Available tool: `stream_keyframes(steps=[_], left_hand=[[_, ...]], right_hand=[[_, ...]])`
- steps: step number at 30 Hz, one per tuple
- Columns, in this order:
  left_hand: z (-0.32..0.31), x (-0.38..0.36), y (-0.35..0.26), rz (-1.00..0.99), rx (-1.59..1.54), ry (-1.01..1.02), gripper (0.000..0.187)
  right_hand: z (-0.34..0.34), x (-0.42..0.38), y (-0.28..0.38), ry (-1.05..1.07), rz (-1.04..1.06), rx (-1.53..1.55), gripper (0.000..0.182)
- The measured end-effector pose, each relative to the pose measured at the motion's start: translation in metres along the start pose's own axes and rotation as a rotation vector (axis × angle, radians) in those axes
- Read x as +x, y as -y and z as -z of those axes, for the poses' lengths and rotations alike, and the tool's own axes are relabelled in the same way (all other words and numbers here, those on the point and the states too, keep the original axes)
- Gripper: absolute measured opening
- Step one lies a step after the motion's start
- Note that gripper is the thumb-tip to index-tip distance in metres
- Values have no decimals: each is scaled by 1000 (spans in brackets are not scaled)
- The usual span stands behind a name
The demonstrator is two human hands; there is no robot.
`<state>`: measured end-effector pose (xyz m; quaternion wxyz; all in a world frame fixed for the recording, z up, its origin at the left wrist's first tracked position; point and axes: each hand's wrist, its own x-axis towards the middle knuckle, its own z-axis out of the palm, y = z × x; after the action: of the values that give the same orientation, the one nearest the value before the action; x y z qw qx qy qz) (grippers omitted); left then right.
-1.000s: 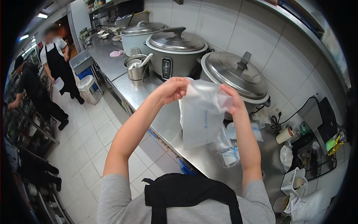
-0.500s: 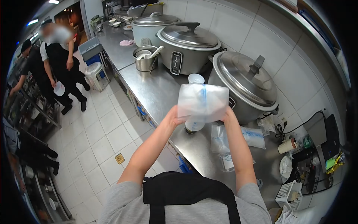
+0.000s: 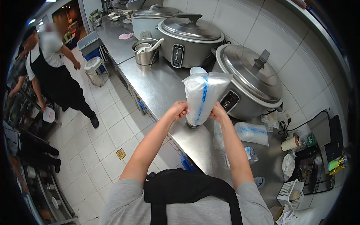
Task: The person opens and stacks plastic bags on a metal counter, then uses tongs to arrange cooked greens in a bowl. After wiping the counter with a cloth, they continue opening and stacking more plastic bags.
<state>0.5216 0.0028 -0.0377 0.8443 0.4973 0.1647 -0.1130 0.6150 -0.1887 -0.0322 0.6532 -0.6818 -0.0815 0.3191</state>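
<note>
A clear plastic bag with blue print stands open-wide at the top, around or in front of a white cup-like stack whose rim shows behind it. My left hand pinches the bag's left edge. On the opposite edge, my right hand has its fingers closed on the plastic. A dark base shows below the bag on the steel counter. Beside my right forearm lie a filled bag with blue print and another plastic packet.
Three large cookers line the wall. A steel pot with utensils stands on the counter. At the left, a person in a black apron holds a white container. A white basket sits at the lower right.
The bag has gone from wide and tilted to upright and narrower, and my hands have come closer together at its sides. The person at the left has stepped left, toward the shelves.
</note>
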Motion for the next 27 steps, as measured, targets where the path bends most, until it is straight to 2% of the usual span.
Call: stream_keyframes(steps=[2,4,6,8,9,10,11,12,14,15,17,18,19,21,23,24,26,27], left_hand=[[-4,9,3,58,114,-111,11],[3,18,7,106,53,-76,12],[15,26,20,159,-8,-41,13],[24,26,37,159,-405,84,12],[21,15,42,156,-403,85,12],[14,-4,46,119,-597,80,9],[7,-22,51,85,-793,73,7],[-3,-36,57,86,-796,71,7],[-24,-59,75,-133,-812,60,6],[-22,-58,83,-125,-818,49,6],[-13,-48,101,-374,-512,187,9],[-3,-44,104,-375,-374,158,10],[6,-41,109,-362,-371,164,10],[17,-37,112,-248,27,-58,10],[20,-50,111,-215,58,-42,10],[19,-64,106,-190,48,-31,9],[29,-90,106,-152,47,-19,8],[36,-100,107,-116,50,-42,8]], right_hand=[[-7,7,-4,-56,-29,39,21],[-12,9,-6,-117,-81,-100,24],[-12,5,-8,-121,-81,-28,22],[-5,4,-19,-125,-76,39,20],[6,9,-41,-30,-109,376,14],[12,10,-57,69,-139,711,10],[5,-6,-58,68,-140,711,10],[-11,-32,-49,79,-51,826,8],[-25,-54,-60,167,143,971,23],[-27,-56,-67,162,129,975,23],[-31,-59,-72,170,189,847,30],[-28,-55,-82,160,187,853,30],[-24,-47,-94,172,184,765,32],[-16,-47,-97,156,194,682,33],[-13,-58,-86,-61,181,278,28],[-12,-71,-78,-81,184,286,28],[-11,-96,-69,-476,377,-577,25],[-3,-102,-79,-483,375,-574,25]])
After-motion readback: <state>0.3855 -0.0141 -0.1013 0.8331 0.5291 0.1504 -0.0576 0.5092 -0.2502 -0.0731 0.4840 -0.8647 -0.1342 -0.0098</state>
